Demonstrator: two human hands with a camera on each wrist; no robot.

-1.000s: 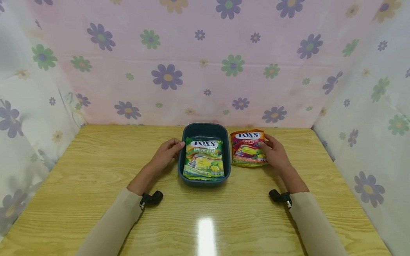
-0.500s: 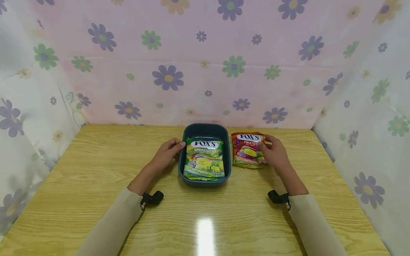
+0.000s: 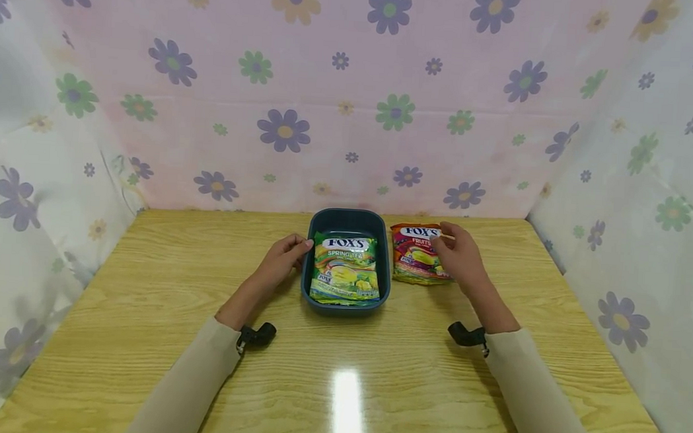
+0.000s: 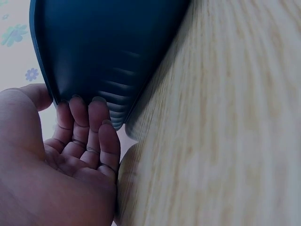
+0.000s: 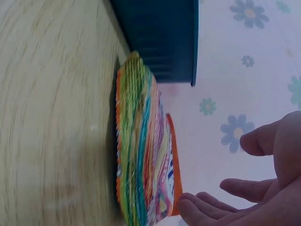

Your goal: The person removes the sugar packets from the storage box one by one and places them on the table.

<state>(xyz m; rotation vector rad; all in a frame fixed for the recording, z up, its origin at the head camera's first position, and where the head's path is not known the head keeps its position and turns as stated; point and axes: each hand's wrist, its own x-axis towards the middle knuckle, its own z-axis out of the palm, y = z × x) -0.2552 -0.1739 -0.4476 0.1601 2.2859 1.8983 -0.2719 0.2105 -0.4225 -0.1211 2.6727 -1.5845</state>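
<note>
My left hand holds the left side of a dark blue plastic tub. In the left wrist view its thumb lies at the rim and its fingers rest against the ribbed outer wall. Inside the tub lies a green FOX'S Spring Tea candy bag, label up. A red FOX'S Fruits candy bag lies flat on the table, close to the tub's right side. Over its right edge is my right hand, thumb and fingers spread apart; in the right wrist view the lower fingertips overlap the bag's far end.
The wooden table ends at the back against a pink flowered cloth. White flowered cloths hang at both sides. A black camera is strapped to each wrist.
The red bag has settled flat on the table, and my right hand's fingers have loosened from its edge. My left hand and the tub stay where they were.
</note>
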